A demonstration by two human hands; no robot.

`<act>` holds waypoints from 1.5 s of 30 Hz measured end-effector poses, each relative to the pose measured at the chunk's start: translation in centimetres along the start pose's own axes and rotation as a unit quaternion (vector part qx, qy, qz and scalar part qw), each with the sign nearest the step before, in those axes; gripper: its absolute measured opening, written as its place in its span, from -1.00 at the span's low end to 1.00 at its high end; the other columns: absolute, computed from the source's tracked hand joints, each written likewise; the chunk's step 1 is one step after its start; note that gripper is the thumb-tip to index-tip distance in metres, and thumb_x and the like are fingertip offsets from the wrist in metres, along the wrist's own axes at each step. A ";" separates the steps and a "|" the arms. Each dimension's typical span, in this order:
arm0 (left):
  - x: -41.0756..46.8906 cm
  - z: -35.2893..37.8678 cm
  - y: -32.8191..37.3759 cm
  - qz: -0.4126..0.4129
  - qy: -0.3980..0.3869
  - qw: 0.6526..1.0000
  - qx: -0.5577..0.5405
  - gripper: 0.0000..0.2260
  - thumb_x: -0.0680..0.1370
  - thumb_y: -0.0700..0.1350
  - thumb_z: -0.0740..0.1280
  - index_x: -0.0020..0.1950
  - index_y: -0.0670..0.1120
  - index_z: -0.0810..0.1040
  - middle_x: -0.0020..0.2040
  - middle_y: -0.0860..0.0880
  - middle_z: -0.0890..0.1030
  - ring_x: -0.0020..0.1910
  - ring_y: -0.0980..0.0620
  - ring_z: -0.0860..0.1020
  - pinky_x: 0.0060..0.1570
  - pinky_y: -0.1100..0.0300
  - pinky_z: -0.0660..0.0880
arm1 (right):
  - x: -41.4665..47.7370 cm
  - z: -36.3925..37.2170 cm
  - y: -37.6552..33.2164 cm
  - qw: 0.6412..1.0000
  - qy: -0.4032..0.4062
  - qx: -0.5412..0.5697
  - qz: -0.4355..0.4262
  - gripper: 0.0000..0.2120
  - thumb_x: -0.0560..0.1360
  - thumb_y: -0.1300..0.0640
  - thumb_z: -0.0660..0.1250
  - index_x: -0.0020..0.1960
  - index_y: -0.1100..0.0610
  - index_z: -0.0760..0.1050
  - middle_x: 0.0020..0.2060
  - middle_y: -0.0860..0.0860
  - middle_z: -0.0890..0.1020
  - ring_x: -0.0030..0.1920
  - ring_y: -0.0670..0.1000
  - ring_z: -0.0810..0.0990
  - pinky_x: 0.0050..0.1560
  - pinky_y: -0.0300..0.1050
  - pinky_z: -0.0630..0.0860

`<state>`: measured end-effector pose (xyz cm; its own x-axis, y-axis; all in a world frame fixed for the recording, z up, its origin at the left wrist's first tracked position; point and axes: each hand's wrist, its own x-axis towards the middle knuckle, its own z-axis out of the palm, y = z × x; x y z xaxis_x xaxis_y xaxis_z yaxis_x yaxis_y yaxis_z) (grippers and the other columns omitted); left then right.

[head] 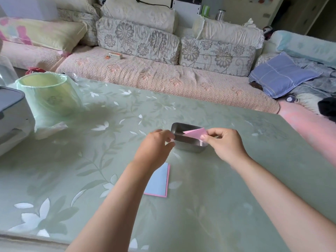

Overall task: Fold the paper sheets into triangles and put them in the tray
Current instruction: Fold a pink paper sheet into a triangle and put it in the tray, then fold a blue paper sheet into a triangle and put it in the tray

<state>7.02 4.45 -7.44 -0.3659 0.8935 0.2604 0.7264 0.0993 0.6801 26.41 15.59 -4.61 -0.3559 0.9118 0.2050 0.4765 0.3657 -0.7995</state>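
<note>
- Head view: the right hand [224, 142] pinches a pink folded triangle [195, 133] by its right corner between thumb and forefinger, above the metal tray [189, 147]
- Left hand [158, 142]: fingers curled at the tray's left rim; whether they grip anything cannot be told
- Stack of sheets [160, 180], blue over pink, flat on the table [236, 179] near the tray, partly under the left forearm
- Small box [115, 55] on the sofa [163, 77]: print too small to read

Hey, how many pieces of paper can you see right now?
3: a pink triangle pinched by the right hand over the tray; a blue sheet on the table, a pink sheet under it. More may be hidden.
</note>
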 end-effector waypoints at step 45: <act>-4.5 -5.0 -5.9 -0.028 -0.213 0.961 0.173 -0.10 0.37 0.24 0.49 0.59 0.05 0.12 0.54 0.14 0.20 0.51 0.07 0.08 0.46 0.11 0.17 | -5.8 8.3 -4.3 0.903 -0.304 -0.294 -0.076 -0.30 0.28 -0.36 0.46 0.34 -0.14 0.44 0.26 -0.14 0.42 0.34 -0.06 0.36 0.29 -0.06 0.40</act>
<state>1.47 -2.38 -9.17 -0.1915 0.9737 -0.1238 0.8896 0.2254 0.3971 19.75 7.15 -7.01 -0.7433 0.6369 -0.2046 0.6662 0.6767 -0.3135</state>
